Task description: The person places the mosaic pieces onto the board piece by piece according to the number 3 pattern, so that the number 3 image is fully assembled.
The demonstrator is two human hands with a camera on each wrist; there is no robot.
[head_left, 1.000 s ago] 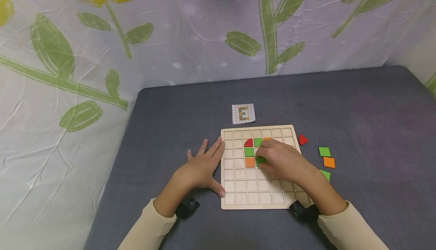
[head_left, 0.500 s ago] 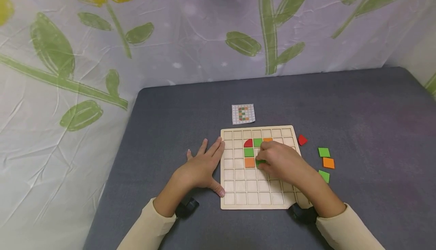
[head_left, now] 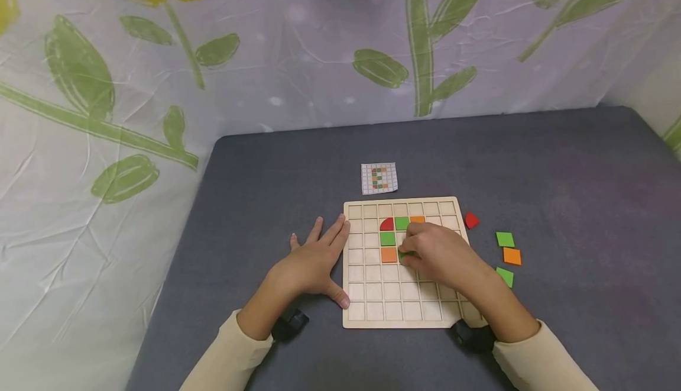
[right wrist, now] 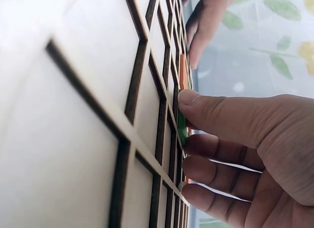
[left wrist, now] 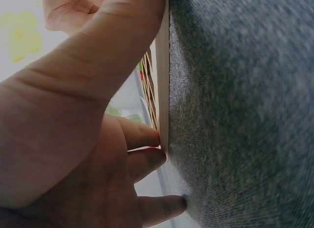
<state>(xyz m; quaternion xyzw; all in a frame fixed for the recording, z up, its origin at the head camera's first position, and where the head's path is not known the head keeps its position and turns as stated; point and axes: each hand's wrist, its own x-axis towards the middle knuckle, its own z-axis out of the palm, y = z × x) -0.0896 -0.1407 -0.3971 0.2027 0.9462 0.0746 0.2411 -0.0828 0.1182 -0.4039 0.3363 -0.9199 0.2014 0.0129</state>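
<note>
A wooden grid board (head_left: 372, 323) lies flat on the dark table. My left hand (head_left: 311, 268) is spread beside it, with fingertips and thumb touching the board's left edge. Over the grid, my right hand (head_left: 446, 253) pinches a green square tile (right wrist: 182, 122) between thumb and forefinger, at a cell right of an orange tile (head_left: 389, 254). Above that orange tile sit a green tile (head_left: 388, 238) and a red rounded piece (head_left: 386, 224). Along the top row follow another green tile (head_left: 401, 223) and an orange one (head_left: 417, 219), partly covered by my right hand.
Behind the board lies a small paper card (head_left: 379, 178) printed with a coloured grid pattern. To the right are a loose red piece (head_left: 471, 220), a green tile (head_left: 505, 239), an orange tile (head_left: 512, 256) and another green tile (head_left: 505, 277). A flowered curtain (head_left: 298, 54) hangs behind the table.
Between the first and second frames my right hand shifts very slightly right, still at the same green tile. My left hand keeps its place at the board's edge.
</note>
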